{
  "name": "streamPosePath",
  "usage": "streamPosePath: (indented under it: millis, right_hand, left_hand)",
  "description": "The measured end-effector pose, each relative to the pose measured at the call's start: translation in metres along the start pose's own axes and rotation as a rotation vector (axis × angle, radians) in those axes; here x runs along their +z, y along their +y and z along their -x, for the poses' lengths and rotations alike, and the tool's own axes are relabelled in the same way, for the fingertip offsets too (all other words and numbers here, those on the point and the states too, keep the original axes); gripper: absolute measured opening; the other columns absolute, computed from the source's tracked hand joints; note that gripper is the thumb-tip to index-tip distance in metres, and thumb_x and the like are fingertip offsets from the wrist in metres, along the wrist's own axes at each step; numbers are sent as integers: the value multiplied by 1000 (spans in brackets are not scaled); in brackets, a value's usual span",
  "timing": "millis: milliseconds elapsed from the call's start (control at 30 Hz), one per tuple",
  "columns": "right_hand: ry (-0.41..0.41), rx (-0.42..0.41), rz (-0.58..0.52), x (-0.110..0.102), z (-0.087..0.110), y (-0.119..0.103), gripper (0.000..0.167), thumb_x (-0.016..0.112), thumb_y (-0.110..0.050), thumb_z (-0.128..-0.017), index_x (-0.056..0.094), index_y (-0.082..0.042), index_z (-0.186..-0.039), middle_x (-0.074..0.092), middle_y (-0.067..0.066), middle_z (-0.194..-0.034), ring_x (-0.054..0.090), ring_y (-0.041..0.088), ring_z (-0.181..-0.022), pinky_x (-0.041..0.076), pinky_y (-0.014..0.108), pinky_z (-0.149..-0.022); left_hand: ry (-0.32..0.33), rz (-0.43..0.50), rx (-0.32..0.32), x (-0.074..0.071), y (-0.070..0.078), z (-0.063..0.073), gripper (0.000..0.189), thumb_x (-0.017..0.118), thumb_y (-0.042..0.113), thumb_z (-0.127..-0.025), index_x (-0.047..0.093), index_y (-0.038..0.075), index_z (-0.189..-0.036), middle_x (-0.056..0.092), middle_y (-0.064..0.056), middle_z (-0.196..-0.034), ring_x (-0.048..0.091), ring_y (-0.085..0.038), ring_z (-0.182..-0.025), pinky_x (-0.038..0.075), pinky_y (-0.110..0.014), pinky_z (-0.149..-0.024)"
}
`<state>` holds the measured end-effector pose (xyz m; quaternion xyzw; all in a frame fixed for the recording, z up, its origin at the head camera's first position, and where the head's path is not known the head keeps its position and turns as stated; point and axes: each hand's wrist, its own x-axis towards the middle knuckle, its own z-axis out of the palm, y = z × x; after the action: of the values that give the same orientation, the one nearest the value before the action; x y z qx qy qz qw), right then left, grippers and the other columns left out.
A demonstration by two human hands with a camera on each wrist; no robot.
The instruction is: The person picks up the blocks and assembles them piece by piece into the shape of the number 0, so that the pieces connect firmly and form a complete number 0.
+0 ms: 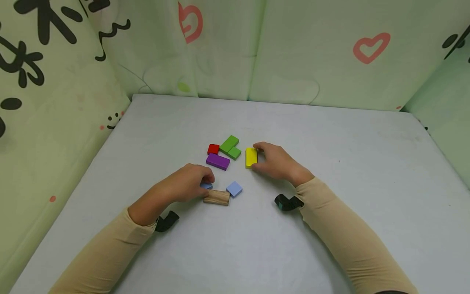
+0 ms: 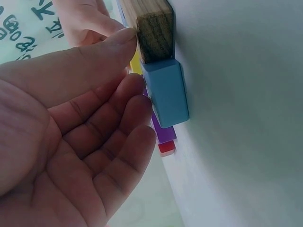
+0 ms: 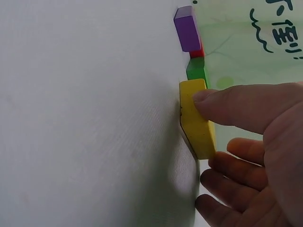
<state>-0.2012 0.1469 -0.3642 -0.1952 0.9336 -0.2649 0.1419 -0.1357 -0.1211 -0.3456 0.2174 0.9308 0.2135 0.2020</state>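
My right hand (image 1: 274,161) pinches the yellow block (image 1: 251,157) between the thumb at its near end and a finger at its far end. In the right wrist view, the thumb presses on the yellow block (image 3: 195,118) as it stands low at the table. My left hand (image 1: 183,181) bends loosely over a light blue block (image 2: 165,94), fingertips right at its upper edge. The thumb touches the corner of a wood-grain block (image 1: 216,198). In the left wrist view, a gap shows between thumb and fingers. A second light blue block (image 1: 234,189) lies by the wood-grain block's right end.
Beyond the hands a purple block (image 1: 218,161), a red block (image 1: 213,149), a long green block (image 1: 229,143) and a small green block (image 1: 234,153) lie grouped together. A white cloth covers the table (image 1: 352,163); a printed pale green curtain (image 1: 293,53) hangs behind it.
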Motion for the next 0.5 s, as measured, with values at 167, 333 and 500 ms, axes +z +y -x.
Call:
streamPosePath:
  millis: [167,333,500]
  right_hand:
    - [-3,-2,11,0,-1,0,66,70,-19,-91,42,7,-145,50,22,-144,46,35,-133,33,46,-113]
    - [3,2,10,1,0,0,66,71,-19,-91,43,6,-145,51,21,-143,47,35,-132,34,46,-112]
    - [15,-11,-1,3,2,-1,65,73,-19,-90,46,6,-143,54,20,-139,50,34,-128,36,46,-111]
  left_hand:
    - [-1,1,0,0,0,0,27,78,7,-87,68,3,-112,66,-3,-104,60,-21,-100,53,-36,-92]
    - [0,-1,-1,0,0,0,27,78,7,-87,68,3,-112,66,-3,-104,60,-21,-101,52,-36,-92]
    - [2,-2,3,0,0,0,27,78,7,-87,68,3,-111,66,-3,-104,60,-21,-100,52,-36,-92]
